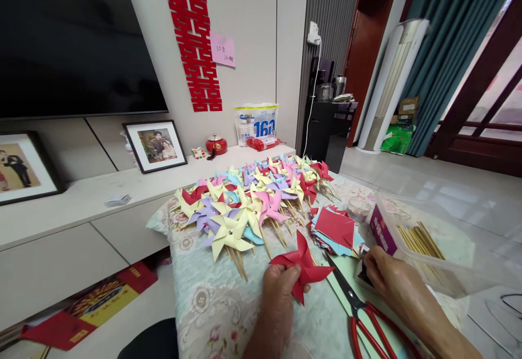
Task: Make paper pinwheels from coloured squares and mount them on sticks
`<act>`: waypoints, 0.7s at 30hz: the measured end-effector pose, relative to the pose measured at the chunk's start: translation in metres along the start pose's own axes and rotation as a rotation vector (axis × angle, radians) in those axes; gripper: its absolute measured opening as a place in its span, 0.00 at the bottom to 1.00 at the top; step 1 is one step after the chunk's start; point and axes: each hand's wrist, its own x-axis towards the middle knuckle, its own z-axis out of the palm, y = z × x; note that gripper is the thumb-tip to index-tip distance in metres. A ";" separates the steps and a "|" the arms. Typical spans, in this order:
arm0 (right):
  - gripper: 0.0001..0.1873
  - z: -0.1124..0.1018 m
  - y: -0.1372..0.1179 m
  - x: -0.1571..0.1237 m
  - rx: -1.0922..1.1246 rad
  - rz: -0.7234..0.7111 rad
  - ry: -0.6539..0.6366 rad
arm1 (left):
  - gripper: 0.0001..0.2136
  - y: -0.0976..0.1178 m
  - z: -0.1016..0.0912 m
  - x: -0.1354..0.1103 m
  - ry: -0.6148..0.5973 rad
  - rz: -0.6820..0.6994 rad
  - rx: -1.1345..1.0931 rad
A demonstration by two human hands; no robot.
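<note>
My left hand (pixel 281 288) is closed on a red paper pinwheel (pixel 304 269), thumb pressed over its folded centre. At the right, my right hand (pixel 385 272) has its fingers curled together at a small box (pixel 362 274); the fingertips are hidden, so what they pinch I cannot make out. Scissors with red handles (pixel 356 304) lie between my hands on a pale green sheet (pixel 345 266). Just beyond them rests a stack of coloured paper squares (pixel 336 229), a red one on top. Many finished pinwheels on wooden sticks (pixel 244 206) cover the far part of the table.
A clear plastic bin (pixel 457 255) with wooden sticks (pixel 420 239) stands beside my right arm. Near it sits a round clear container (pixel 359 206). The floral tablecloth (pixel 220 304) spreads beneath everything. Behind, a white cabinet (pixel 98 190) carries framed photos (pixel 157 147) and a red pot (pixel 216 144).
</note>
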 end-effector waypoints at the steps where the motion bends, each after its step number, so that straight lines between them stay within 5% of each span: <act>1: 0.11 -0.001 -0.002 -0.001 0.082 -0.006 0.020 | 0.13 -0.001 0.000 0.001 0.002 0.000 0.004; 5: 0.12 -0.002 -0.023 -0.009 0.432 -0.061 0.018 | 0.12 -0.005 -0.002 0.003 0.055 0.023 0.046; 10: 0.14 0.009 -0.067 -0.018 0.797 -0.090 -0.142 | 0.11 -0.006 -0.003 0.004 0.151 0.074 0.198; 21: 0.16 0.017 -0.108 -0.015 1.503 0.205 -0.371 | 0.14 -0.011 -0.009 0.009 0.256 0.094 0.346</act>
